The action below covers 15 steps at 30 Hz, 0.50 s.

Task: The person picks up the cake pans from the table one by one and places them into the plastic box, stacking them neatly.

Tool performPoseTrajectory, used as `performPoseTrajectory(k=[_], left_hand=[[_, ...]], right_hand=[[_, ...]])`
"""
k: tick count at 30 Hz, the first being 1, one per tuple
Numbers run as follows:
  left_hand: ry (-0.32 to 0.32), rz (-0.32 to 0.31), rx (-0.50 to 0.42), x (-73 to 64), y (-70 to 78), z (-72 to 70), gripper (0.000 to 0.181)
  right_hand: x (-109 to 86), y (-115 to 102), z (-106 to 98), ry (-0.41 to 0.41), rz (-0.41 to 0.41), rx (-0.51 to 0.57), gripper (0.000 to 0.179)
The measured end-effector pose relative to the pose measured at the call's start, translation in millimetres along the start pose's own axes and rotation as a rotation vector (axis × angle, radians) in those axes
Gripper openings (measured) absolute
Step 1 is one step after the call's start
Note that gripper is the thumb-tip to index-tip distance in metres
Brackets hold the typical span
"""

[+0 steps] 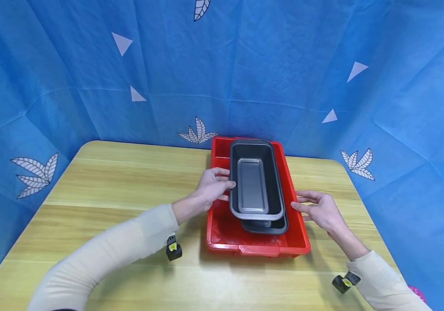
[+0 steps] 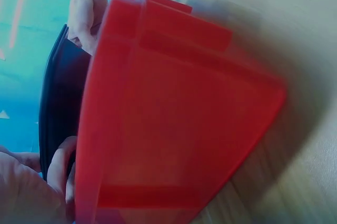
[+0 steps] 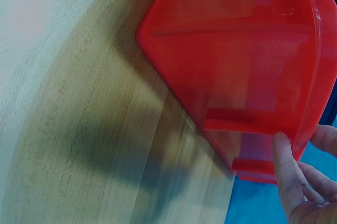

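A dark metal loaf pan (image 1: 252, 185) lies inside a red plastic bin (image 1: 223, 235), propped over a second dark pan (image 1: 264, 229) that shows only at its near end. My left hand (image 1: 215, 185) grips the upper loaf pan by its left rim, thumb on top and fingers below. At the bin's opposite side, my right hand (image 1: 321, 209) holds the right rim, with the thumb over the edge and the fingers outside. In the right wrist view, fingers of this hand (image 3: 308, 182) lie along the bin's outer wall.
The bin stands on a light wooden table (image 1: 128, 185) near its back edge. A blue patterned cloth (image 1: 222, 65) hangs behind the table and along its sides. A small black wrist camera (image 1: 173, 249) is at the left cuff, another camera (image 1: 341, 284) at the right.
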<state>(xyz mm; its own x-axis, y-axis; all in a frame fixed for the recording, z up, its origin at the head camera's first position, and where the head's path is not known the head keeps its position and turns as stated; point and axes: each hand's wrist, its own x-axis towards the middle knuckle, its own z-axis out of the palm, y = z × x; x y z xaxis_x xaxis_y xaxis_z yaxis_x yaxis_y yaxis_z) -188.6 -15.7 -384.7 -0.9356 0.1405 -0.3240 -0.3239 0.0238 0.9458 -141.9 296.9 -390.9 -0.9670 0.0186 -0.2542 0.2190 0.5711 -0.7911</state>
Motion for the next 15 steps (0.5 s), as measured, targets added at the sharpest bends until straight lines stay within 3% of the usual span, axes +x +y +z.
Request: performPoseTrajectory(k=[15], left_hand=[[-0.019, -0.019, 0.016, -0.8, -5.1, 12.6, 0.046]], right_hand=[[1.4, 1.2, 0.9, 0.001, 0.003, -0.005, 0.064]])
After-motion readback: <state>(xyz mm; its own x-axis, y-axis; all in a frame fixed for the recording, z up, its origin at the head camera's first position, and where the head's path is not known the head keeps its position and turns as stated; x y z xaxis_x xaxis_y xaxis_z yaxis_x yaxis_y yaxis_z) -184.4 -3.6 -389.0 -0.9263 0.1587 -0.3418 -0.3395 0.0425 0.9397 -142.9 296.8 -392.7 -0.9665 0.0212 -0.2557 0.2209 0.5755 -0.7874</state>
